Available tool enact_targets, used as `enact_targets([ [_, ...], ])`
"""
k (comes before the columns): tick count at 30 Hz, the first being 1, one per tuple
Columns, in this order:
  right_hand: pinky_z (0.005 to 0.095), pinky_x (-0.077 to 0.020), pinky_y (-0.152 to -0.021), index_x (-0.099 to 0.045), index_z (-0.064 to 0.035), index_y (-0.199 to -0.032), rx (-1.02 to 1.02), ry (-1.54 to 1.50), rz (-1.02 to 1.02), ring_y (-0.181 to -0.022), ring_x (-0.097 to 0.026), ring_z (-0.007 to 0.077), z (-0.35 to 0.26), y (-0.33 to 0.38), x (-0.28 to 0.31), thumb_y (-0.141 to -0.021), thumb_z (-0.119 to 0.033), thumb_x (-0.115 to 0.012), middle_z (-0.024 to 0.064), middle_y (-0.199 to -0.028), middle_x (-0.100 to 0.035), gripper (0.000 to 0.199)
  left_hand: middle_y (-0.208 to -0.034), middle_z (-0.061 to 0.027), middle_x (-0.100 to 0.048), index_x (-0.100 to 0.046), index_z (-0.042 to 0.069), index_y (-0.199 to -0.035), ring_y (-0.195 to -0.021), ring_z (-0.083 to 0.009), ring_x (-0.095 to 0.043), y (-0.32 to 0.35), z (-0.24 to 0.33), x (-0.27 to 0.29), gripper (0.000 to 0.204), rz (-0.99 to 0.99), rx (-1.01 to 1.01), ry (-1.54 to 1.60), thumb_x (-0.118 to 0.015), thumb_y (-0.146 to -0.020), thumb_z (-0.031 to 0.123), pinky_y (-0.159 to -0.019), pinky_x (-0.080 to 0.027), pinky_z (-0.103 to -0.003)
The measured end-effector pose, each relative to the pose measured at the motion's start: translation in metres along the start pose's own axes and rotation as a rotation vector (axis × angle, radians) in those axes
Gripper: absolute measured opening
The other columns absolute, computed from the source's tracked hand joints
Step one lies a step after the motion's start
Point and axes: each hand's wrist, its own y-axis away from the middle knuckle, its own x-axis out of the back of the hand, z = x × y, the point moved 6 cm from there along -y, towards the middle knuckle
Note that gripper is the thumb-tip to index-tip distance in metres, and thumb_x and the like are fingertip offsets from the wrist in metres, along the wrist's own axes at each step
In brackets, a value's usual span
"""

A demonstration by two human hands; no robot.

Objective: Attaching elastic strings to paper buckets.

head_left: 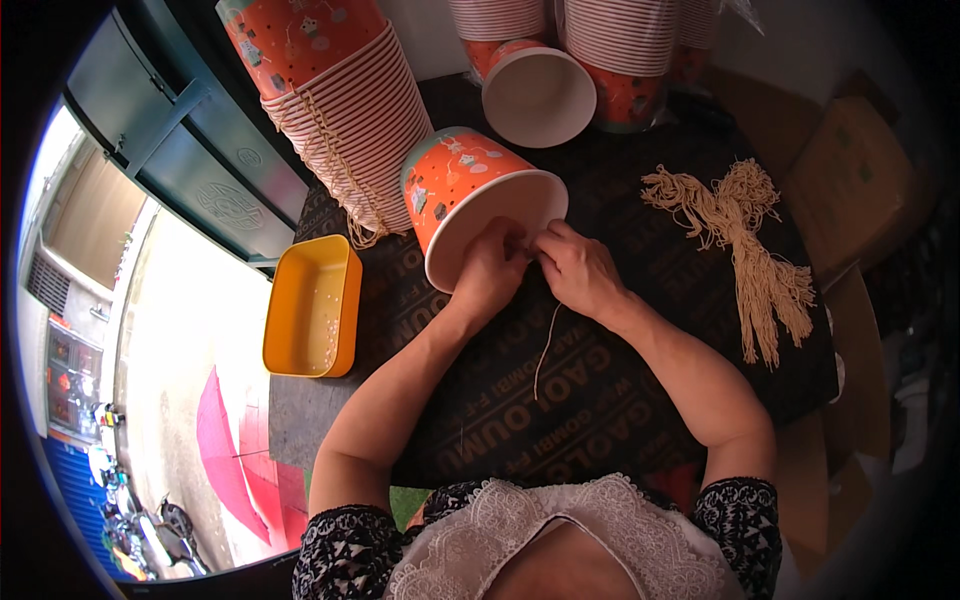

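An orange printed paper bucket (465, 165) lies tilted on the table, its white mouth facing me. My left hand (492, 262) reaches into that mouth, with its fingers drawn together near the right side of the rim. What they pinch is hidden. Close beside it, my right hand (580, 265) is closed at the bucket's rim. A thin beige string (546, 352) hangs down from under my right fingers toward me. The fingertips of both hands nearly meet.
A tall stack of paper buckets (345, 130) leans at the left, beige strings (330, 150) draped over it. A yellow plastic tub (350, 310) stands at the table's left edge. Beige string bundles (745, 250) lie at right. Another bucket (540, 98) and wrapped stacks (620, 40) stand behind.
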Motion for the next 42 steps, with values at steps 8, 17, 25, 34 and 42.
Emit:
enact_targets([
  [8,0.0436,-0.0516,-0.069,-0.063,-0.0030,-0.088,-0.048,-0.033,-0.011,-0.083,-0.063,0.0367,0.002,0.000,-0.001,-0.083,-0.001,-0.057,0.0133,-0.093,-0.061,0.008,-0.077,-0.0152,-0.067,-0.067,-0.003,-0.089,-0.070,-0.0216,-0.065,-0.004,0.000,0.002,0.014,0.019,-0.036,-0.285,-0.063,-0.085,0.010,-0.065,-0.051,-0.034],
  [17,0.0451,-0.0527,-0.070,-0.062,-0.0035,-0.093,-0.100,-0.060,0.011,-0.086,-0.064,0.0373,0.010,0.001,-0.003,-0.083,-0.006,-0.061,0.0144,-0.097,-0.064,0.011,-0.078,-0.0083,-0.066,-0.067,-0.004,-0.093,-0.066,-0.0122,-0.058,-0.001,0.009,0.002,0.017,-0.112,0.100,-0.107,-0.062,-0.088,0.011,-0.060,-0.047,-0.027],
  [25,0.0441,-0.0524,-0.072,-0.064,-0.0021,-0.086,-0.213,-0.088,-0.006,-0.085,-0.064,0.0359,0.016,0.001,-0.004,-0.082,-0.008,-0.062,0.0150,-0.092,-0.065,0.007,-0.080,-0.0193,-0.068,-0.069,-0.004,-0.085,-0.077,-0.0259,-0.067,0.002,0.030,0.003,0.015,-0.081,-0.047,-0.107,-0.062,-0.073,0.001,-0.070,-0.051,-0.035],
  [34,0.0444,-0.0523,-0.071,-0.064,-0.0028,-0.088,-0.195,-0.063,-0.027,-0.085,-0.064,0.0363,0.013,0.001,-0.003,-0.083,-0.009,-0.062,0.0155,-0.093,-0.066,0.008,-0.082,-0.0151,-0.068,-0.066,-0.003,-0.087,-0.077,-0.0213,-0.066,-0.001,0.019,0.000,0.009,-0.046,-0.168,-0.254,-0.063,-0.079,0.001,-0.069,-0.051,-0.031],
  [42,0.0449,-0.0524,-0.067,-0.066,-0.0064,-0.091,-0.267,-0.095,-0.104,-0.080,-0.066,0.0359,0.021,0.000,0.009,-0.086,-0.015,-0.061,0.0162,-0.084,-0.068,0.011,-0.071,-0.0184,-0.066,-0.067,-0.002,-0.073,-0.069,-0.0297,-0.066,-0.001,0.024,0.004,0.006,0.018,-0.131,-0.208,-0.062,-0.073,0.000,-0.063,-0.050,-0.037],
])
